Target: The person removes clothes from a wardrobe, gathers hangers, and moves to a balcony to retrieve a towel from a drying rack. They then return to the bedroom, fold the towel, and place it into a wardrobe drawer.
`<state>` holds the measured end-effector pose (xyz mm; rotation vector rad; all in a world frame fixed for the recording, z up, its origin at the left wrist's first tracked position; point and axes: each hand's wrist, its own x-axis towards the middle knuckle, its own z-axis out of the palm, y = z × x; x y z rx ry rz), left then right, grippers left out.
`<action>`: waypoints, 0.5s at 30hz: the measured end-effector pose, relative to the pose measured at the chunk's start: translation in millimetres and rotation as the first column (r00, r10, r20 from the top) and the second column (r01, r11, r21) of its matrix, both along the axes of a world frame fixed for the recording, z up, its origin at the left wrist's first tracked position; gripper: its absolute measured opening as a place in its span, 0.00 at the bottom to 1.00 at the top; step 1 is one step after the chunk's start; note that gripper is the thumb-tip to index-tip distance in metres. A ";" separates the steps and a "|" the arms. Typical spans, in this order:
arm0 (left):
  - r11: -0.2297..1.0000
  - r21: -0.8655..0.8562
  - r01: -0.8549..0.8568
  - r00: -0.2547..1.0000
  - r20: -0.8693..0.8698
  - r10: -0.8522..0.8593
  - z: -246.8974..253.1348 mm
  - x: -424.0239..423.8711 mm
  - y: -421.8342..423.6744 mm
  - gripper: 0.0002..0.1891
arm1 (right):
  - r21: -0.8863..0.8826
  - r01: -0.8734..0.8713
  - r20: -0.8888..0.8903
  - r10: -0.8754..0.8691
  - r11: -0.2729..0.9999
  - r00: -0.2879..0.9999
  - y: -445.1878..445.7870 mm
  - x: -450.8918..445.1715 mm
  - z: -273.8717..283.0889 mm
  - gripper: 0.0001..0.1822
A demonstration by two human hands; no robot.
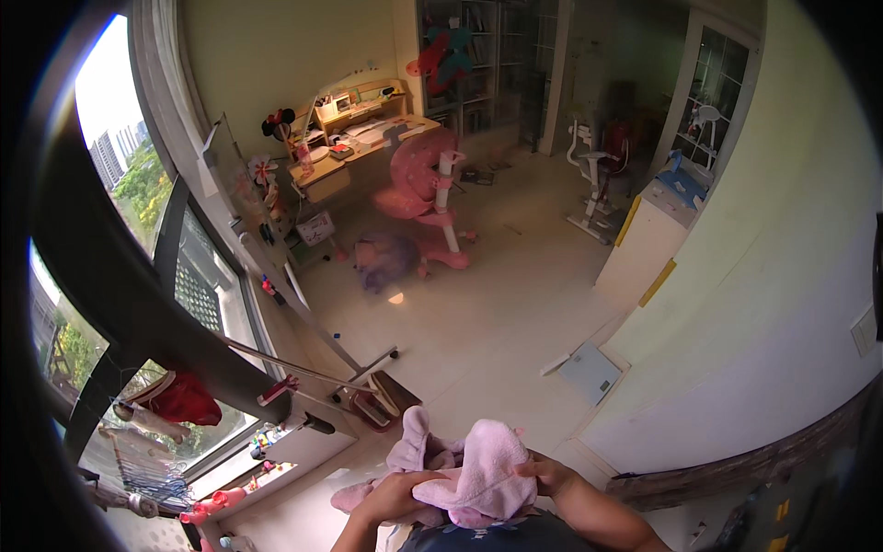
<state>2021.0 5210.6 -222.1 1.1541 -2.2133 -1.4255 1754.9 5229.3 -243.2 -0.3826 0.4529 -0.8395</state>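
Observation:
A soft pink fleece-like cloth item [483, 466], bunched up in folds, is held before my body at the bottom of the head view. My left hand [400, 493] grips its left side, with the thumb lying over the fabric. On the other side my right hand [545, 475] pinches the edge of the cloth between thumb and fingers. One fold stands up at the upper left of the bundle, and another part hangs out past my left wrist. The cloth's full shape is hidden by its folds.
Windows line the left, with hung clothes [183, 399] and hangers [155, 483] near the sill. Ahead are a whiteboard stand's foot [372, 366], a bag [383, 259], a pink chair [421, 179] and a desk [372, 138]. A scale [588, 372] lies by the right wall.

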 end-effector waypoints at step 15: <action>0.948 -0.227 -0.223 0.960 0.119 0.255 -28.7 -205.3 -420.9 0.16 | -0.278 0.762 -0.557 -0.744 0.585 0.368 -375.3 -214.5 -14.6 0.12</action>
